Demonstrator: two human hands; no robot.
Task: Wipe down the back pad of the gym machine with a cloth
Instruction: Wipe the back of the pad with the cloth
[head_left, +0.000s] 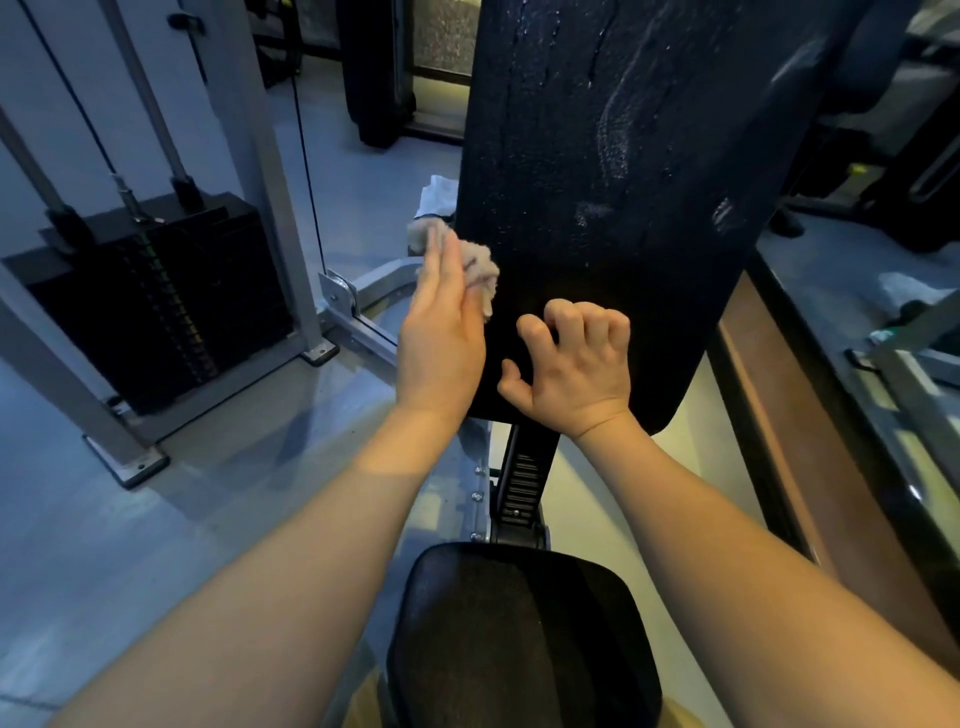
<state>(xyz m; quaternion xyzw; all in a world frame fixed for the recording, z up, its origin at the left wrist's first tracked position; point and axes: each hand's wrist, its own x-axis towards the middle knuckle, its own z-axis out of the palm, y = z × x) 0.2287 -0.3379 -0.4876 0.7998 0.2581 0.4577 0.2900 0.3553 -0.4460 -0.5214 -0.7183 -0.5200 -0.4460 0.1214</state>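
Wiping underway: left hand (441, 317), flat, presses cloth (480, 267) on back pad (597, 182), lower left edge. Right hand (571, 358) curled, empty, bracing. Next: sweep up toward wet streaks.

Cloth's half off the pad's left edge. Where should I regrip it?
Regrip the bunched part of the cloth lying on the back pad, beside the left hand. Come from the left, fingers flat over it, since the other end overhangs the pad's edge.
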